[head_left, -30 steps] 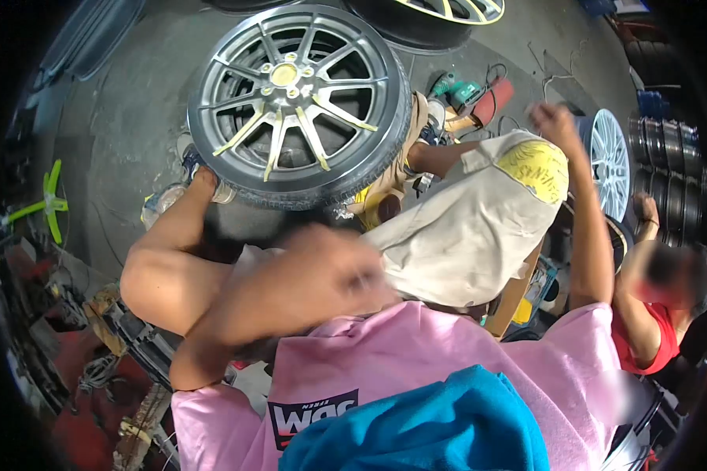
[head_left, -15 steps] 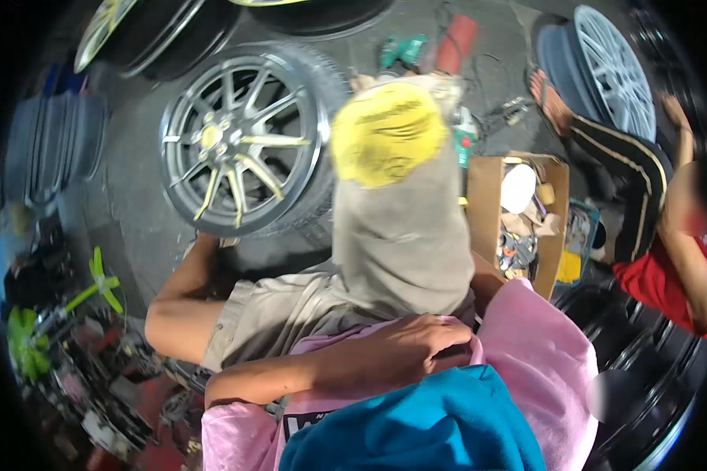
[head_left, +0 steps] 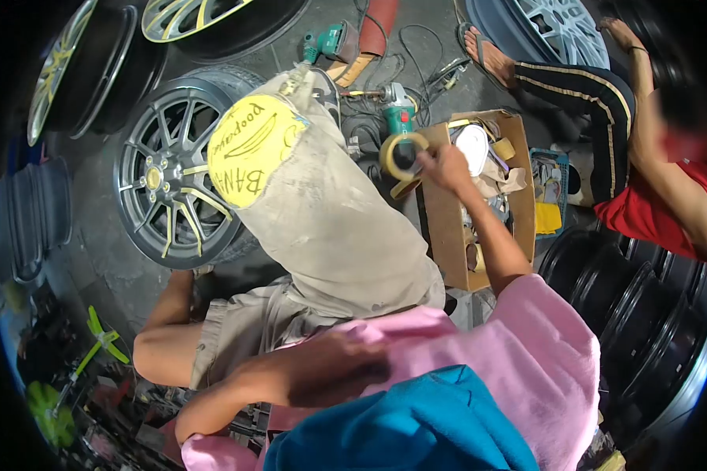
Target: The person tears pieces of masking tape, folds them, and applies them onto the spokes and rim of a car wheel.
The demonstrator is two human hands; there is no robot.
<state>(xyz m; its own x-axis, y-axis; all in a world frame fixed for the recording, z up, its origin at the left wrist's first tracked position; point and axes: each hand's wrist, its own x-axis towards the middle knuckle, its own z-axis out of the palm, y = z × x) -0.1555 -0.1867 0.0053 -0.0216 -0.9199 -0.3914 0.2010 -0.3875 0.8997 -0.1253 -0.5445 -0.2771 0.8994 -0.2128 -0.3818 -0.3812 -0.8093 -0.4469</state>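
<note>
My right hand reaches out over the near side of the cardboard box and grips a roll of masking tape by its edge. Below the tape roll is a green angle grinder on the floor. My left hand lies across my waist against the pink shirt; motion smears it and its fingers do not show clearly. In front of my left shin, a wheel with a tyre leans with several strips of yellow tape on its spokes. My knee bears a yellow lettered patch.
The cardboard box holds mixed small items and a white round lid. A green sander, a red roll and cables lie ahead. Another person in a red top sits at right beside a grey wheel. Black rims stand nearby.
My right hand has come into view over the box with the tape roll. The camera view has turned, so the wheel and knee appear further left. My left hand has shifted left along my waist.
</note>
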